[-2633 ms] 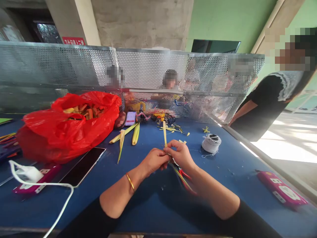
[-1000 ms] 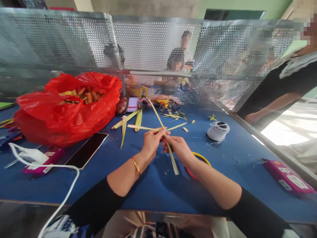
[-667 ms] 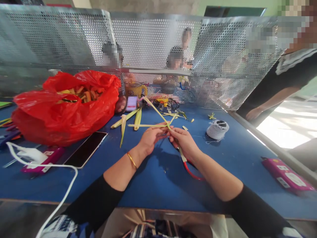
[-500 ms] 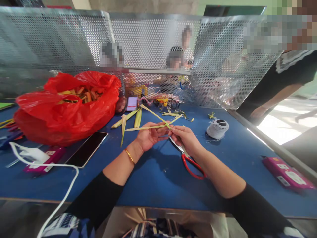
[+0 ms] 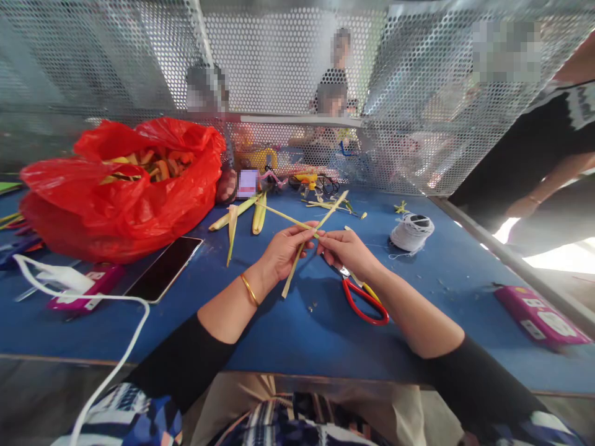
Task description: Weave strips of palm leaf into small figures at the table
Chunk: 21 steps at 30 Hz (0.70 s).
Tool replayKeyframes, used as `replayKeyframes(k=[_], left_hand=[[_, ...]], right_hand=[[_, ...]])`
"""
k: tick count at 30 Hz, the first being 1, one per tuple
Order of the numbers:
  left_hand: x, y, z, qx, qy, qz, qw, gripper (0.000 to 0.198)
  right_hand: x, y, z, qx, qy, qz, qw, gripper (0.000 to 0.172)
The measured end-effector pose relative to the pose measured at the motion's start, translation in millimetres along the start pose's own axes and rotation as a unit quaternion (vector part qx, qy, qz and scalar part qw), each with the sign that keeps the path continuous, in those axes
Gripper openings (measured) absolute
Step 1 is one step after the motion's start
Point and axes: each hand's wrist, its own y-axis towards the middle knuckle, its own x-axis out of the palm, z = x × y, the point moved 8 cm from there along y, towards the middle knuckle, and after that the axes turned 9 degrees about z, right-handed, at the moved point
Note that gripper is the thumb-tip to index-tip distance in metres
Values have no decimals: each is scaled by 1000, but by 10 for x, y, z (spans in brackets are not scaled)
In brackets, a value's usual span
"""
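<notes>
Pale green leaf strips (image 5: 333, 209) cross each other between my two hands above the blue table. My left hand (image 5: 289, 246) pinches them just left of the crossing, thumb on top. Close beside it, my right hand (image 5: 346, 251) holds the strips at the crossing with its fingertips. One strip end hangs down toward me below the left hand. Red-handled scissors (image 5: 365, 301) lie under my right hand and wrist, their blades partly hidden. Husk-like leaf pieces (image 5: 259, 215) rest on the table beyond my left hand.
A red plastic bag (image 5: 116, 220) full of strips stands left, with a dark phone (image 5: 165, 269) before it. A white string spool (image 5: 411, 233) and a magenta box (image 5: 542, 316) are at right. A perforated metal screen (image 5: 288, 68) closes the back; a person (image 5: 525, 148) stands right.
The strips have turned in my hands, so one end that pointed left now hangs toward me. My left hand has gone from palm-up to a thumb-on-top pinch. The view has tilted down slightly.
</notes>
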Motion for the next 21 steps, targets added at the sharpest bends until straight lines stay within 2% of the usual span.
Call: replayKeyframes(k=[2, 6, 8, 10, 12, 15, 18, 21], left_hand=[[-6, -5, -8, -4, -11, 9, 1000, 16], [-67, 5, -12, 6, -17, 55, 998, 8], [-78, 18, -27, -1, -10, 59, 998, 7], [-72, 25, -55, -25, 5, 48, 999, 8], [-53, 16, -84, -55, 23, 30, 998, 8], [-10, -24, -134, -95, 44, -2, 994, 15], [1, -36, -139, -77, 73, -4, 994, 9], [-31, -8, -116, -28, 118, 18, 993, 9]], right_hand=[[15, -23, 12, -10, -38, 12, 999, 36], [58, -114, -128, -119, -176, 48, 976, 32], [58, -116, -148, -136, -199, 54, 969, 35], [-33, -53, -90, -93, -150, 79, 981, 38], [-175, 26, 15, -21, -41, 126, 991, 36], [-261, 93, 150, 56, 130, 156, 977, 32], [-215, 101, 154, 52, 190, 138, 971, 34], [-231, 74, 59, -13, 140, 151, 978, 35]])
